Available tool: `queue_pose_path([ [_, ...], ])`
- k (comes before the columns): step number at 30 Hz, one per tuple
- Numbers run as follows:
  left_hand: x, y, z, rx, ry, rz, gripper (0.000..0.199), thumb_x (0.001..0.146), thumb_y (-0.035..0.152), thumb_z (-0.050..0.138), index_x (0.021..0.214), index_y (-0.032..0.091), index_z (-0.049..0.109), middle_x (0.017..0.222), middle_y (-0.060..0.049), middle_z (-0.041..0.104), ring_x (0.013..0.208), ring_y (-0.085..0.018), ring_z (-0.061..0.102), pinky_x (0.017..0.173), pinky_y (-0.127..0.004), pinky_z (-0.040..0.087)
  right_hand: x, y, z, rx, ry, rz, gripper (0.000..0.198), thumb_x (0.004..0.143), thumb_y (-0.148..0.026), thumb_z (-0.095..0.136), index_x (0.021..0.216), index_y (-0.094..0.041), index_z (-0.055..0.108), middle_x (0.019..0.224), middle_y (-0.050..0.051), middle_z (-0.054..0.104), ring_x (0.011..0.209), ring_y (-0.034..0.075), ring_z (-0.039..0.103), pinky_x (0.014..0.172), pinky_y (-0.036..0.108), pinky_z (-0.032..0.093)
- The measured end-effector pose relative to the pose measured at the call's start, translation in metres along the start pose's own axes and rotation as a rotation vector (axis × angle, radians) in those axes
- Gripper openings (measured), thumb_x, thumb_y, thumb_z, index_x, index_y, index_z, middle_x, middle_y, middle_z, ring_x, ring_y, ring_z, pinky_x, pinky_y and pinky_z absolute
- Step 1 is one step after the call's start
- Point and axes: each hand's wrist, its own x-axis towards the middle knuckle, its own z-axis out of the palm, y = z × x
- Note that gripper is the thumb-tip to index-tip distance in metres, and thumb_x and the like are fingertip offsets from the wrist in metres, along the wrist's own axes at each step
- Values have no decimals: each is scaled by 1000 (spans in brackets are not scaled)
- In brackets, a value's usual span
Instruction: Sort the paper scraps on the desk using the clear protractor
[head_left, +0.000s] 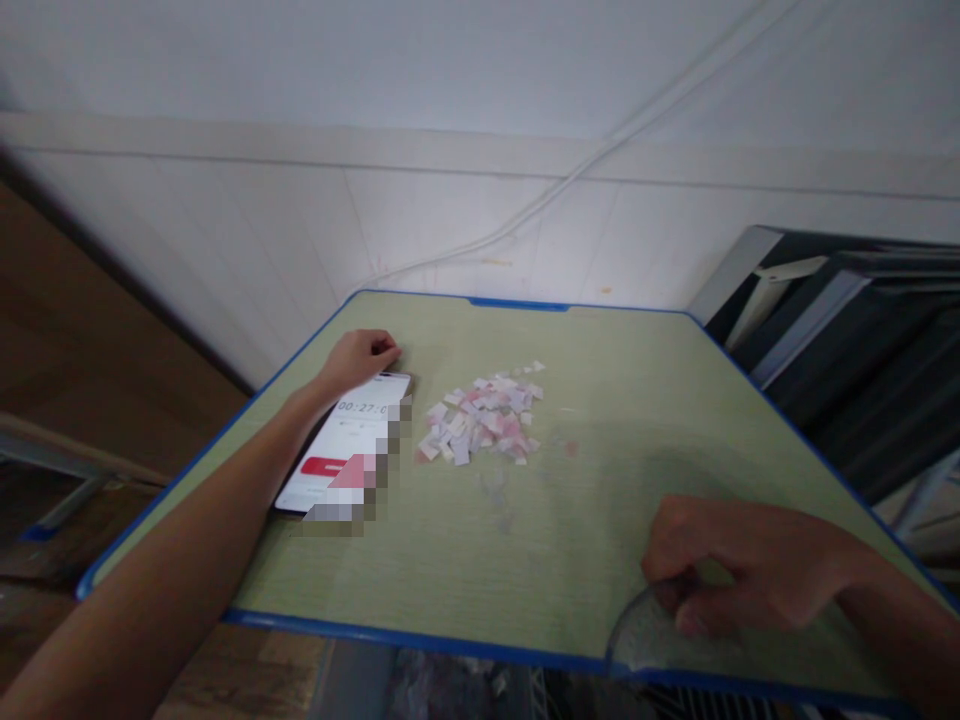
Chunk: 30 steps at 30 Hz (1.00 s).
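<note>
My left hand [364, 352] rests at the table's left side, just beyond the top of a phone [356, 440]. Its fingers are curled in and the thumb meets them; anything inside is hidden. The phone lies face up with a timer on its screen, and part of it is pixelated. Right of the phone, small white and pink paper scraps [484, 415] lie in a loose heap. Near the front right edge, my right hand [739, 560] has its fingers and thumb closed on a clear, thin plastic piece [637, 635] with a curved edge.
The pale green tabletop [600, 380] has a blue rim and stands against a white wall [450, 210] with a cable [547, 200] along it. Dark folded panels [862, 330] lean at the right. A brown wooden panel [97, 290] stands left.
</note>
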Motion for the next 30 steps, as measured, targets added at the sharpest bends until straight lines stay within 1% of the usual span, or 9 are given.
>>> queue_pose_path([
  [3,1,-1,0,-1,2,4,22,69,35,49,62,16,58,56,-3,55,55,-14,47,53,-26,31,3,0,0,8,-9,-26,32,85,-41,46,69,-18,62,64,3,59,66,16,56,60,27,41],
  [6,2,-3,1,-4,-2,7,22,68,36,49,61,17,58,55,-3,56,55,-14,47,53,-26,30,8,0,0,-17,54,24,36,88,-43,41,69,-18,59,66,3,58,66,16,55,57,26,38],
  [10,2,-4,2,2,4,7,24,68,37,49,62,17,59,55,-3,56,56,-14,47,53,-26,30,17,0,6,-90,75,31,34,88,-40,44,68,-17,57,62,1,56,61,14,53,54,24,34],
  [14,3,-5,3,8,13,13,23,68,37,50,62,17,60,57,-3,58,57,-15,48,53,-26,31,27,-2,16,-152,176,57,26,87,-34,47,72,-17,58,64,1,58,58,13,51,54,23,31],
  [17,3,-6,3,10,17,13,22,68,37,50,62,18,60,54,-2,56,56,-14,48,52,-26,31,35,-5,22,-112,242,40,23,88,-33,47,77,-16,58,62,0,57,53,11,47,51,22,29],
  [19,4,-7,4,7,19,11,22,68,36,50,62,18,59,54,-2,56,55,-14,48,52,-26,30,39,-5,25,-63,272,24,23,87,-33,48,76,-15,57,58,-2,52,50,10,43,50,22,27],
  [23,3,-7,4,4,10,14,22,69,37,50,62,18,59,53,-2,55,55,-14,48,53,-26,30,42,-1,25,113,315,-12,21,86,-30,45,73,-16,52,54,-5,41,48,8,37,46,20,26],
  [26,2,-6,3,-2,10,7,22,69,36,51,62,18,59,53,-2,55,56,-14,48,53,-26,30,44,4,24,186,386,19,16,85,-26,44,73,-17,50,55,-6,39,48,8,36,46,20,27],
  [30,2,-3,2,-2,13,11,22,69,36,51,61,17,59,53,-2,55,56,-14,48,54,-26,30,48,7,25,146,466,75,13,86,-24,43,80,-16,51,56,-5,43,48,9,37,46,20,27],
])
